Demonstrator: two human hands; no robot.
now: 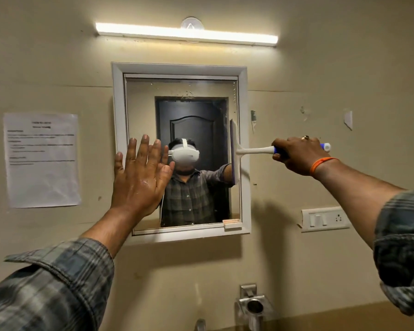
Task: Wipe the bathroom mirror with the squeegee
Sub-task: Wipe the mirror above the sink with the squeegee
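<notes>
The right hand (pixel 296 155) is clamped around the blue end of the squeegee (pixel 253 150) handle. Out from that fist the white shaft runs left to the blade, which stands upright on the right edge of the mirror (pixel 196 91). The tool looks light and stiff, its rubber edge likely soft; a wet handle may slip, so hold the blue part. The left hand (pixel 141 177), fingers spread, lies flat on the glass's left side.

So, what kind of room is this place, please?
Most likely a small bathroom: a framed wall mirror with a tube light above it, and metal tap fittings below. The right hand holds a squeegee at the mirror's right edge.
</notes>
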